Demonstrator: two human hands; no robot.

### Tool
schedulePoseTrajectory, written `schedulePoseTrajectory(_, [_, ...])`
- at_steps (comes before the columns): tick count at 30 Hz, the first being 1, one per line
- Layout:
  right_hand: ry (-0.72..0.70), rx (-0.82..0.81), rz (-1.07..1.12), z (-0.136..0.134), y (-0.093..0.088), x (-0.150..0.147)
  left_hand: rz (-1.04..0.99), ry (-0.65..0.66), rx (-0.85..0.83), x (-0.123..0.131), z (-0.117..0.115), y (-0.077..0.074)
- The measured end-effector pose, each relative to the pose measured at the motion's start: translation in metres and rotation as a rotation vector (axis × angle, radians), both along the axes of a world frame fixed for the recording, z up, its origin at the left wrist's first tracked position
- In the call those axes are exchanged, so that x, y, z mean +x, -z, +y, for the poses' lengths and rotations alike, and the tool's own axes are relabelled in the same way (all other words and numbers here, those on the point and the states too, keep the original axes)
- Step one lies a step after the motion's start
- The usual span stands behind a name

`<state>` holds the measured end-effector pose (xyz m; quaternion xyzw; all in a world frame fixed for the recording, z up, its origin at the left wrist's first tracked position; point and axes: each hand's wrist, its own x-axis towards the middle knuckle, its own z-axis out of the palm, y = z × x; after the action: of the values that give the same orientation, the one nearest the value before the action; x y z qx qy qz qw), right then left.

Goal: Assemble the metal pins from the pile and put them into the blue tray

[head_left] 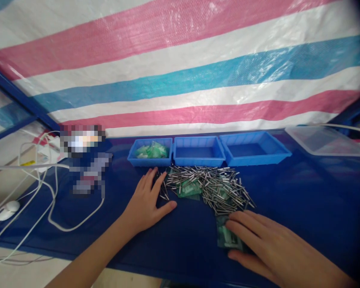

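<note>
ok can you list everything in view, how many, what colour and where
metal rods: many, silver, heaped mid-table
green packets: several, exact count unclear, in the left tray, among the rods and at the right hand
trays: three, blue, in a row behind the rods
clear plastic piece: one, translucent, far right
table: one, dark blue, under everything listed above
striped sheet: one, red, white and blue, at the back
frame bars: blue, at both sides
cables: several, mostly white, left
small device: one, white, far left
pixelated items: count and kind unclear, left
left hand: one, bare, beside the rods' left end
right hand: one, bare, on the nearest packet
</note>
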<state>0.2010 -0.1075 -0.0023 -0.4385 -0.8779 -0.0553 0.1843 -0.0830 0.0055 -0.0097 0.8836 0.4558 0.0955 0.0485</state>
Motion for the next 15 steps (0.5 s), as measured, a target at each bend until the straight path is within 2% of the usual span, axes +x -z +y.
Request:
schedulePoseTrajectory(3, [-0.024, 0.057, -0.026, -0.001, 0.000, -0.002, -0.005, 0.015, -0.002, 0.007, 0.001, 0.000])
schedulePoseTrajectory(8, [-0.057, 0.159, 0.025, 0.000, -0.022, -0.001, -0.021, 0.025, -0.028, 0.016, -0.002, -0.001])
schedulePoseTrajectory(12, [0.016, 0.027, 0.246, 0.010, -0.041, 0.007, -0.032, -0.003, -0.043, 0.027, -0.011, 0.001])
schedulePoseTrajectory(15, [0.119, -0.108, 0.460, 0.030, -0.053, 0.012, -0.065, -0.048, -0.040, 0.037, -0.018, 0.005])
